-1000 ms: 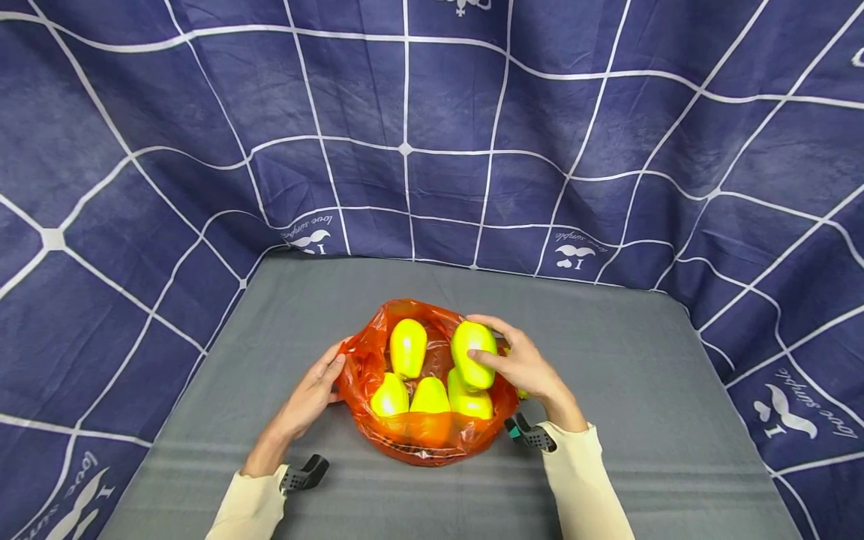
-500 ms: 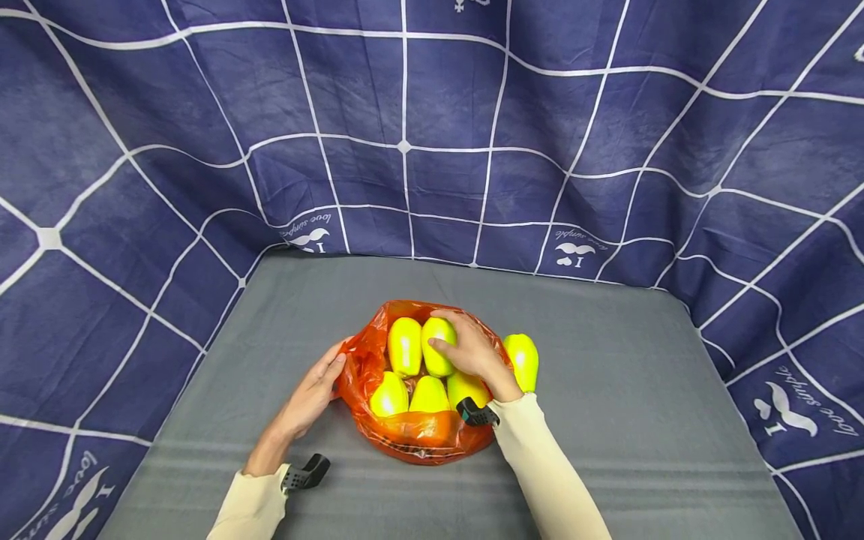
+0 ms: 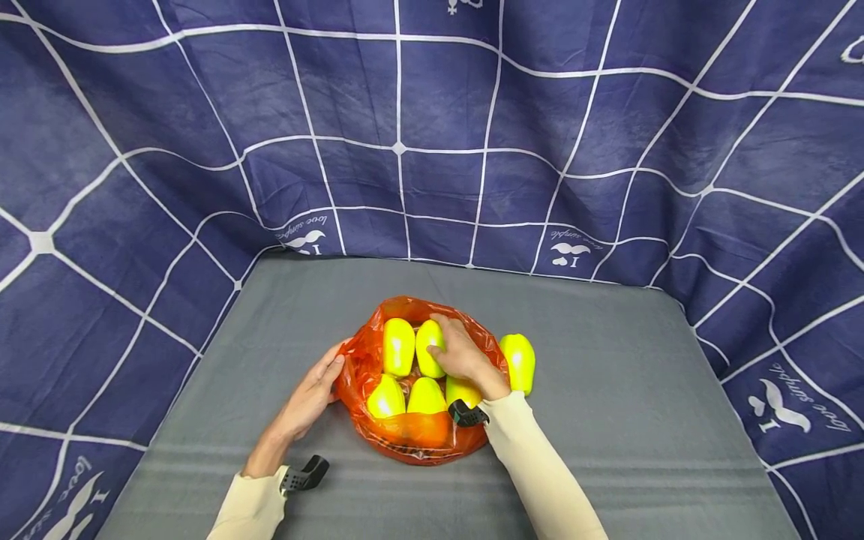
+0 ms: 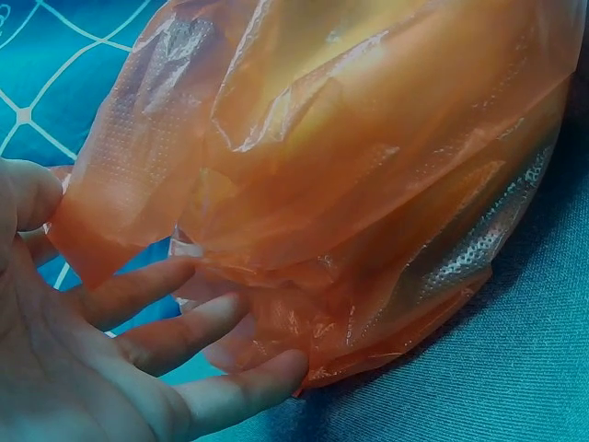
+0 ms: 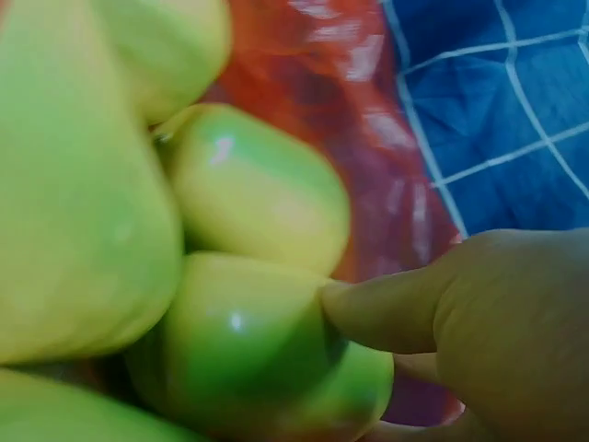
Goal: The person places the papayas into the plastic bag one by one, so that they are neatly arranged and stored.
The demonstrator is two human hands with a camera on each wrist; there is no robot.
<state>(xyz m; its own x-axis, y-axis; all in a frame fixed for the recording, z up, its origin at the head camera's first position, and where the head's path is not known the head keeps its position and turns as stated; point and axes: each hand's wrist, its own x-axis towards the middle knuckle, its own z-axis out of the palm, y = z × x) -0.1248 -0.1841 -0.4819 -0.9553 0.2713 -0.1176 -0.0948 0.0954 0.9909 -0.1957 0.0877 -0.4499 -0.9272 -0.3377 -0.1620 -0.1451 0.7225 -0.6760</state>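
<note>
An orange-red plastic bag (image 3: 364,420) sits open on the table with several oblong yellow-green fruits (image 3: 399,347) inside. At its left rim my left hand (image 3: 312,391) pinches the film between thumb and index finger; in the left wrist view the other fingers spread against the crumpled bag (image 4: 304,267). My right hand (image 3: 466,352) reaches into the bag and grips one fruit (image 3: 430,349) at the back, next to another. Seen from the right wrist, the thumb lies on this fruit's (image 5: 248,341) upper side, while the fingertips are hidden behind it.
One more yellow-green fruit (image 3: 518,364) lies on the grey table (image 3: 628,390), just right of the bag. A blue curtain (image 3: 439,180) with white grid lines hangs behind the table and along both sides.
My right hand has carried its fruit from the bag's right side leftward and lowered it beside the back fruit. The fruit outside the bag has come into fuller view. The left hand stays put.
</note>
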